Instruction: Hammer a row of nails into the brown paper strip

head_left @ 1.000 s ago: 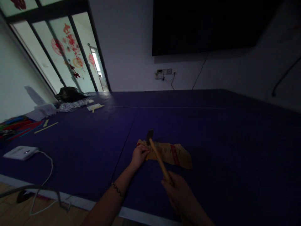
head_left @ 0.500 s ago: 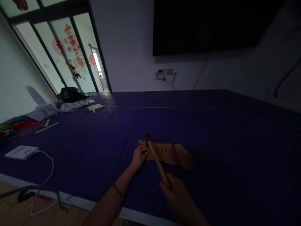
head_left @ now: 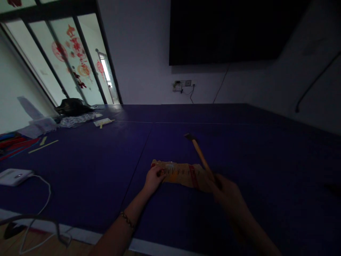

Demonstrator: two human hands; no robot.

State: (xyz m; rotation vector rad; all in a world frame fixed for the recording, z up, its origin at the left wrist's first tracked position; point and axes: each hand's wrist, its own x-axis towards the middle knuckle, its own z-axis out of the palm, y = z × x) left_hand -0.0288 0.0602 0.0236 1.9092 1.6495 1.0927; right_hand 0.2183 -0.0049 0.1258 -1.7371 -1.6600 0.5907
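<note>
A hammer (head_left: 201,155) with a wooden handle and dark head is gripped in my right hand (head_left: 226,190), its head raised above the purple tabletop, up and right of my left hand. On the tabletop (head_left: 106,192) lies a brownish strip (head_left: 183,174) with a red band and a row of small dark upright pieces like nails. My left hand (head_left: 154,177), a bracelet at its wrist, rests on the strip's left end with fingers pinched together; what they hold, if anything, is too small to make out.
At the left lie a white device (head_left: 16,176) with a cable, yellow strips (head_left: 43,146) and red and blue items (head_left: 18,145). A black bag (head_left: 73,106) and a small white packet (head_left: 103,122) are farther back. A dark screen (head_left: 226,32) hangs on the wall.
The hammer has lifted away from my left hand, up and to the right, along with my right hand. My left hand stays at the strip's left end. The view has shifted slightly.
</note>
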